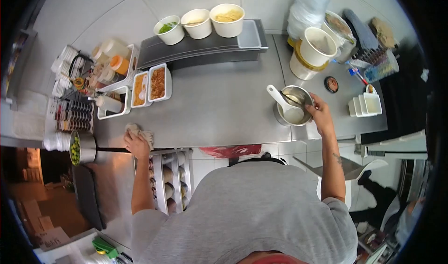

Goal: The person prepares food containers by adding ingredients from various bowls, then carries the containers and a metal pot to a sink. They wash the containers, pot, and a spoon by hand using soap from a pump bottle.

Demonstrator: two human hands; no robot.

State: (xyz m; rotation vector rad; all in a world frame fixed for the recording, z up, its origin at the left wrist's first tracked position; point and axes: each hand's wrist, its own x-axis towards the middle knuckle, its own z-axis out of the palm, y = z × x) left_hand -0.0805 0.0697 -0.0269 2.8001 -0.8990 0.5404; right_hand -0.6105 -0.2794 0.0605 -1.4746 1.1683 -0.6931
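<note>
My left hand [136, 144] presses down on a pale cloth [148, 136] at the front left edge of the steel counter, its fingers closed over the fabric. On the right, my right hand [319, 114] grips the rim of a metal pot [279, 116], thumb on the inner side and fingers outside. A white serving spoon [274, 94] leans in this pot, its handle sticking out over the far left rim. A second, dark utensil handle [290, 98] lies in there too. What the pot contains is partly hidden by the spoon bowl.
White trays of orange and reddish-brown food [158, 83] stand left of centre. Beyond them, white tubs [228, 21] line a raised shelf [200, 47]. Sauce bottles [108, 104] crowd the left; a pot of green limes [87, 147] sits nearby. Stacked buckets [305, 64] and square containers [370, 104] stand right.
</note>
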